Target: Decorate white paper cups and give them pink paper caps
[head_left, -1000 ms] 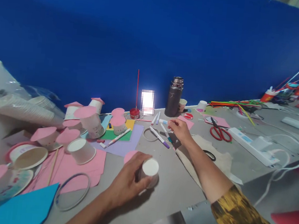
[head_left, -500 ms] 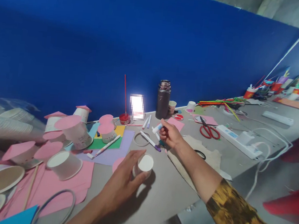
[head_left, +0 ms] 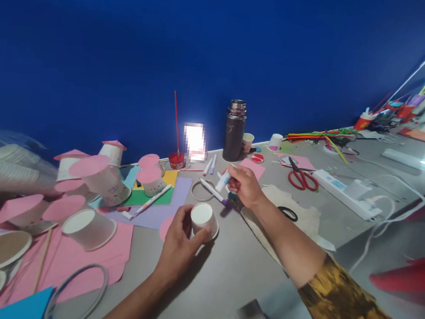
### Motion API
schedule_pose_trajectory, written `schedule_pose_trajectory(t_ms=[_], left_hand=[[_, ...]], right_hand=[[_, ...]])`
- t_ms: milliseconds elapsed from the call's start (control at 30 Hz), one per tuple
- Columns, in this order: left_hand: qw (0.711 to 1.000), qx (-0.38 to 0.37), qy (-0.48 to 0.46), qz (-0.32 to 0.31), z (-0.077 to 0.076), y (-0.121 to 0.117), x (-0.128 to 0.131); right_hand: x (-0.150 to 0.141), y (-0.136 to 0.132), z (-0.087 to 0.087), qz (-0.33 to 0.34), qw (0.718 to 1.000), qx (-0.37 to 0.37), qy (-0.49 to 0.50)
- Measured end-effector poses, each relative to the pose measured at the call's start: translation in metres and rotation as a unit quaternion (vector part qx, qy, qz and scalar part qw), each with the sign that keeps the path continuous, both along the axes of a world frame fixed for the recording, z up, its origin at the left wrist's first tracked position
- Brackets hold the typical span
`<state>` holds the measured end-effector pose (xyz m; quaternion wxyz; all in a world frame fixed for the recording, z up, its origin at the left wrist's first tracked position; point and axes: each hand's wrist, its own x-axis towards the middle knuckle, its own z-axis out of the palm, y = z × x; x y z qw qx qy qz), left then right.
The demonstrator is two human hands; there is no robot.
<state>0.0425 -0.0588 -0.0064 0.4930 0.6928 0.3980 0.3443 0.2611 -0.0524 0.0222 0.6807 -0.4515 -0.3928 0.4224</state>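
My left hand point(head_left: 184, 234) is closed round a small white paper cup point(head_left: 203, 215), which is upside down just above or on the table; its base faces up. In my right hand point(head_left: 244, 185) is a white glue stick with a blue label point(head_left: 224, 180), pinched between thumb and fingers and tilted. Below it lie a purple-tipped marker point(head_left: 215, 192) and a grey tape ring point(head_left: 197, 190). A pink paper circle point(head_left: 166, 228) is partly hidden behind my left hand. Several cups topped with pink paper point(head_left: 100, 179) stand to the left, beside a plain white cup point(head_left: 89, 229).
A dark thermos point(head_left: 234, 131) stands by the blue wall, with a red paint pot point(head_left: 177, 160) and brush nearby. Red-handled scissors point(head_left: 303, 179) and a white power strip point(head_left: 348, 195) lie to the right. Pink paper sheets point(head_left: 113, 250) cover the left front.
My right hand has lifted the glue stick off the table and drawn it toward the cup. My left hand keeps its hold, the cup now tilted slightly. The view has shifted.
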Motion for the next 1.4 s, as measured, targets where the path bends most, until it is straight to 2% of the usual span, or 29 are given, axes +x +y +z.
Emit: schedule_pose_trajectory(t_ms=[67, 167, 267, 500, 633, 767, 900, 1033, 1200, 1300, 1400], left_hand=[[1.000, 0.009, -0.006, 0.007, 0.005, 0.001, -0.002], [0.999, 0.030, 0.010, 0.012, 0.007, 0.001, -0.003], [0.998, 0.039, 0.036, 0.020, 0.005, 0.002, -0.003], [0.997, 0.053, 0.055, 0.020, 0.005, 0.003, -0.003], [0.994, 0.081, 0.068, 0.015, 0.005, 0.002, -0.003], [0.992, 0.098, 0.076, 0.011, 0.004, 0.003, -0.002], [0.991, 0.109, 0.077, 0.009, 0.002, 0.002, 0.000], [0.992, 0.101, 0.070, 0.007, -0.003, -0.004, 0.002], [0.991, 0.102, 0.080, 0.029, -0.002, -0.008, 0.002], [0.990, 0.102, 0.089, 0.044, 0.001, -0.006, 0.001], [0.992, 0.090, 0.080, 0.045, 0.002, -0.004, 0.000]], right_hand=[[-0.007, -0.011, 0.007, -0.006, 0.990, 0.043, -0.135], [-0.015, -0.023, 0.016, -0.004, 0.942, 0.076, -0.327], [-0.018, -0.027, 0.018, 0.009, 0.901, 0.089, -0.425], [-0.023, -0.032, 0.017, 0.069, 0.875, 0.132, -0.460], [-0.033, -0.036, 0.018, 0.086, 0.873, 0.174, -0.447], [-0.042, -0.036, 0.018, 0.062, 0.857, 0.228, -0.458], [-0.047, -0.034, 0.016, 0.007, 0.834, 0.238, -0.498], [-0.046, -0.030, 0.014, -0.054, 0.822, 0.201, -0.530], [-0.034, -0.025, 0.016, -0.112, 0.817, 0.060, -0.562], [-0.027, -0.024, 0.020, -0.096, 0.830, 0.016, -0.549], [-0.023, -0.027, 0.023, -0.057, 0.856, 0.022, -0.514]])
